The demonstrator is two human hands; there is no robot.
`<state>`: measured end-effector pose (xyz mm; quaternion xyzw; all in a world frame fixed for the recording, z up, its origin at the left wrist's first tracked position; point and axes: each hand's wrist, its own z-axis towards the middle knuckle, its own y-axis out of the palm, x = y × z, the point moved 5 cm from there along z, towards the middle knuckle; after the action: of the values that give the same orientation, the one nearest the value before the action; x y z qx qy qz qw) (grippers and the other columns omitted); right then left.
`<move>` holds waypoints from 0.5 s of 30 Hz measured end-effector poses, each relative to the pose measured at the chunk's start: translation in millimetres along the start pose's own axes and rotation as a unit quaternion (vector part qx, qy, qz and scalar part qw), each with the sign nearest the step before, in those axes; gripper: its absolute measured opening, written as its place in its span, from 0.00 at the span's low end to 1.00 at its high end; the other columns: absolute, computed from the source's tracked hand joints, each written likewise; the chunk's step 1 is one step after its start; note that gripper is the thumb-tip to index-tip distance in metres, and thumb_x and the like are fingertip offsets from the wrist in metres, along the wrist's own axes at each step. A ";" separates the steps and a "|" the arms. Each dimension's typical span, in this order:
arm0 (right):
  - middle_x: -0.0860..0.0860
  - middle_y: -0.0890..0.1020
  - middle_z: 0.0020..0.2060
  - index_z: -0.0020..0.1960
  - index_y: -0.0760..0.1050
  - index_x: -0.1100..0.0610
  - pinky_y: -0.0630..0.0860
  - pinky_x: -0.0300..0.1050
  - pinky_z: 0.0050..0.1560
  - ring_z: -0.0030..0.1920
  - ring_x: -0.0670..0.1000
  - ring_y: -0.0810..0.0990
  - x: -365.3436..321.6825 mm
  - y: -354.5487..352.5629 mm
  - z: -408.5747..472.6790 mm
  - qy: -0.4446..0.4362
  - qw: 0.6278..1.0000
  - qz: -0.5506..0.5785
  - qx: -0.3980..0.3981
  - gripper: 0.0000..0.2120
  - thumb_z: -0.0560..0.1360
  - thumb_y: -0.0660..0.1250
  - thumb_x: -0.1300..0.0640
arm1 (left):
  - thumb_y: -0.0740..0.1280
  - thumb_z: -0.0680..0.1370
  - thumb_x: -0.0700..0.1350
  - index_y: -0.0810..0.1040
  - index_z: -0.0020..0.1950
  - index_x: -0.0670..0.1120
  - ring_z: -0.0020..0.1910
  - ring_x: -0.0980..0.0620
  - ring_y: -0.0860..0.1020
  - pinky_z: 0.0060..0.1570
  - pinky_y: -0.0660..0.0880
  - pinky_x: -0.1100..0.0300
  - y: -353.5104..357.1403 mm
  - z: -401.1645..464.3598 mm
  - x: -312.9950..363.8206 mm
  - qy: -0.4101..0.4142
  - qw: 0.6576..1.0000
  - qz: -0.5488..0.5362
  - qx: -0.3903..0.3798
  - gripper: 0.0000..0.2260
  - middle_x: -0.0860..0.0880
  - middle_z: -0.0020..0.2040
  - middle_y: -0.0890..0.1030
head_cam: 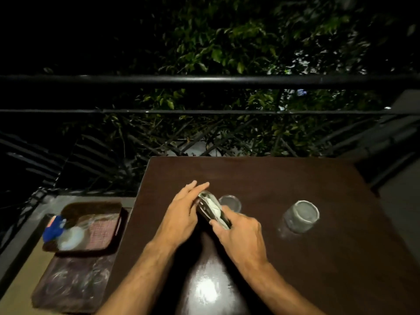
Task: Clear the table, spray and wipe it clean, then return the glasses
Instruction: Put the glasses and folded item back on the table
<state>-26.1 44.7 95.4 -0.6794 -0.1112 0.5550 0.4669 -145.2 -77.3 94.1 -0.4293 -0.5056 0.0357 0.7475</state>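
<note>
With your right hand gripping the tilted glass mid-table and your left hand flat-fingered against it, stand it upright at nine o'clock of the small glass, without clinking.

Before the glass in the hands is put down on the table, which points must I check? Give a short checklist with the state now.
1. Held glass gripped by right hand: ok.
2. Left hand supports it: ok, flat against its side.
3. Free spot on table: ok.
4. Distance to small glass: not ok, very close behind.
5. Far glass out of the way: ok.
6. Table dry and clean: cannot tell.
</note>
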 end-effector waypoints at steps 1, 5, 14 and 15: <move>0.47 0.87 0.46 0.65 0.78 0.43 0.80 0.46 0.52 0.47 0.51 0.85 9.3 -8.5 0.5 0.011 1.000 0.000 0.011 0.19 0.74 0.70 0.42 | 0.59 0.83 0.41 0.68 0.74 0.61 0.76 0.55 0.61 0.75 0.58 0.57 10.6 5.1 8.2 0.001 1.000 -0.004 0.000 0.22 0.51 0.77 0.64; 0.46 0.87 0.48 0.63 0.79 0.43 0.80 0.46 0.52 0.48 0.51 0.85 44.4 -35.0 3.2 0.073 0.995 0.004 0.067 0.19 0.73 0.71 0.43 | 0.61 0.82 0.43 0.58 0.79 0.57 0.77 0.58 0.56 0.71 0.53 0.67 47.8 22.1 30.7 -0.010 1.000 -0.027 -0.010 0.27 0.52 0.80 0.59; 0.47 0.87 0.47 0.59 0.79 0.48 0.79 0.47 0.54 0.50 0.52 0.84 117.4 -31.7 11.7 0.219 0.969 0.017 0.110 0.16 0.74 0.73 0.43 | 0.73 0.74 0.46 0.50 0.81 0.54 0.78 0.52 0.57 0.75 0.56 0.56 101.8 27.9 11.7 -0.115 0.991 -0.018 -0.063 0.42 0.50 0.80 0.58; 0.48 0.86 0.47 0.58 0.79 0.49 0.79 0.47 0.54 0.50 0.53 0.84 124.8 -27.8 12.1 0.229 0.968 0.013 0.106 0.16 0.74 0.73 0.44 | 0.74 0.73 0.47 0.51 0.81 0.54 0.78 0.52 0.58 0.75 0.57 0.56 105.6 26.9 8.3 -0.129 0.989 -0.013 -0.066 0.44 0.51 0.80 0.59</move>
<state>18.6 149.5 36.0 -0.7366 0.0669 0.3994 0.5417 -122.1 9.4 31.7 -0.4626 -0.6045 0.0474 0.6468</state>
